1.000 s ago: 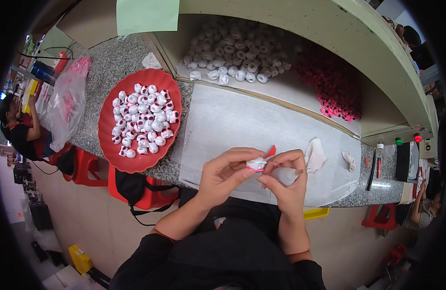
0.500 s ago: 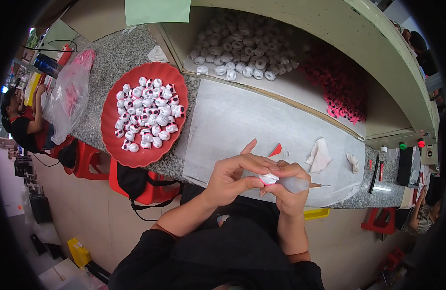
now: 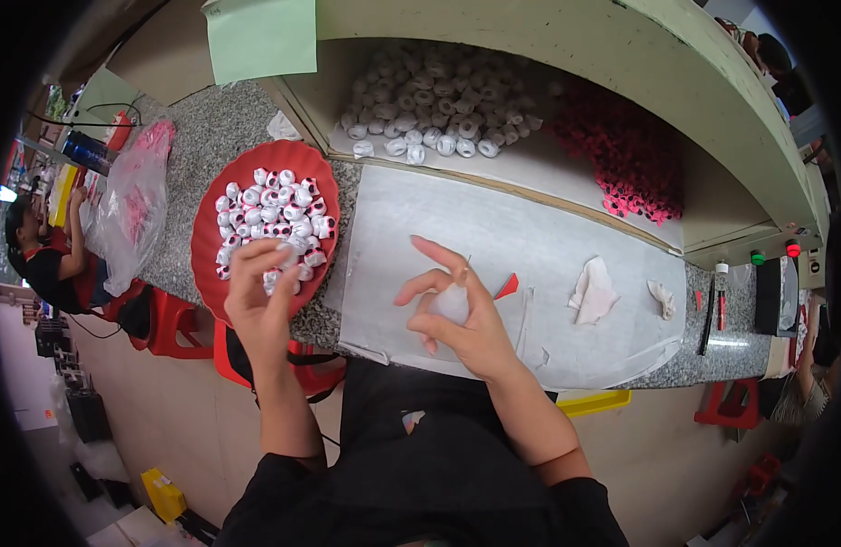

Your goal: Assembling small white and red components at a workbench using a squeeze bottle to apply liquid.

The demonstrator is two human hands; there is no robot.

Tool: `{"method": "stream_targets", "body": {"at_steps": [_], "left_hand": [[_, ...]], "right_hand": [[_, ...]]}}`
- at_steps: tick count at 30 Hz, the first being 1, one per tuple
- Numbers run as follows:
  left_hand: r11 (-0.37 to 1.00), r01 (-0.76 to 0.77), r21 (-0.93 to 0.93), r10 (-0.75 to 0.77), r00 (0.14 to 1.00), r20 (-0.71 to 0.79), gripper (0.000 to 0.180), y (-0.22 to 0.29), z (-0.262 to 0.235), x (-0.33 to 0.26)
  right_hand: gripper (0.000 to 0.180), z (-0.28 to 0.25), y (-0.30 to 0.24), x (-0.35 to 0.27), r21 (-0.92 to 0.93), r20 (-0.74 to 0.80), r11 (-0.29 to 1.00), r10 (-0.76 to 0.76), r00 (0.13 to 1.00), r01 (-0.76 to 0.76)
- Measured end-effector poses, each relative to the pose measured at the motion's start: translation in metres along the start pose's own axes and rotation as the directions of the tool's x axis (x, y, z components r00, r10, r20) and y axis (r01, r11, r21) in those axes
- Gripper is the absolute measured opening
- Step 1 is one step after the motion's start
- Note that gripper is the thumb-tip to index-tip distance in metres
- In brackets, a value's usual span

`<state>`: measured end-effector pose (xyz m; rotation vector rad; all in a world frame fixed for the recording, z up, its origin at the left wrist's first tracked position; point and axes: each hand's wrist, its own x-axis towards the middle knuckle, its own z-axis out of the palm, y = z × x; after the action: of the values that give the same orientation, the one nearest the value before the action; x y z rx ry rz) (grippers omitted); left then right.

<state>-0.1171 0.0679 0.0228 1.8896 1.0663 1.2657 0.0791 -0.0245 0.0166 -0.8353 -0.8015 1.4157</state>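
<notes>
My left hand is over the near side of a red scalloped plate. Between its curved fingers and thumb sits a small white piece, apparently pinched; its lower part is hidden. Many similar white-and-pink pieces with black spots lie heaped on the plate. Above the white work sheet, my right hand holds a translucent squeeze bottle in its palm with a thin needle tip pointing up. Its index finger is stretched out.
A shelf box behind holds white rolled pieces and pink-black pieces. Cloth scraps and a red scrap lie on the sheet. A plastic bag is left of the plate. Red stools stand below; people sit at both sides.
My hands have parted. The left has carried the small white piece leftward to the plate; the right has moved left with the bottle, whose needle now points up instead of right.
</notes>
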Motion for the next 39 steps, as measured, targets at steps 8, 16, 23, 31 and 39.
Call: {"method": "stream_targets", "body": {"at_steps": [8, 16, 23, 31, 39], "left_hand": [[0.758, -0.575, 0.308, 0.494, 0.814, 0.304, 0.021, 0.017, 0.127, 0.073], [0.571, -0.73, 0.376, 0.583, 0.683, 0.441, 0.014, -0.025, 0.204, 0.1], [0.951, -0.127, -0.283, 0.244, 0.87, 0.428, 0.015, 0.043, 0.143, 0.04], [0.4, 0.49, -0.774, -0.058, 0.857, 0.512, 0.03, 0.049, 0.114, -0.027], [0.302, 0.519, -0.8, -0.127, 0.853, 0.506, 0.033, 0.044, 0.105, -0.037]], "right_hand": [[0.049, -0.046, -0.015, -0.052, -0.067, -0.355, 0.986, -0.169, 0.919, 0.155], [0.036, -0.061, -0.023, -0.079, -0.134, -0.36, 0.964, -0.262, 0.895, 0.228], [0.026, -0.054, -0.036, -0.087, -0.196, -0.536, 0.932, -0.362, 0.763, 0.305], [0.039, -0.035, -0.039, -0.066, -0.315, -0.591, 0.711, -0.665, 0.457, 0.628], [0.048, -0.009, -0.032, -0.065, -0.685, -0.158, 0.448, -0.861, 0.483, 0.575]]}}
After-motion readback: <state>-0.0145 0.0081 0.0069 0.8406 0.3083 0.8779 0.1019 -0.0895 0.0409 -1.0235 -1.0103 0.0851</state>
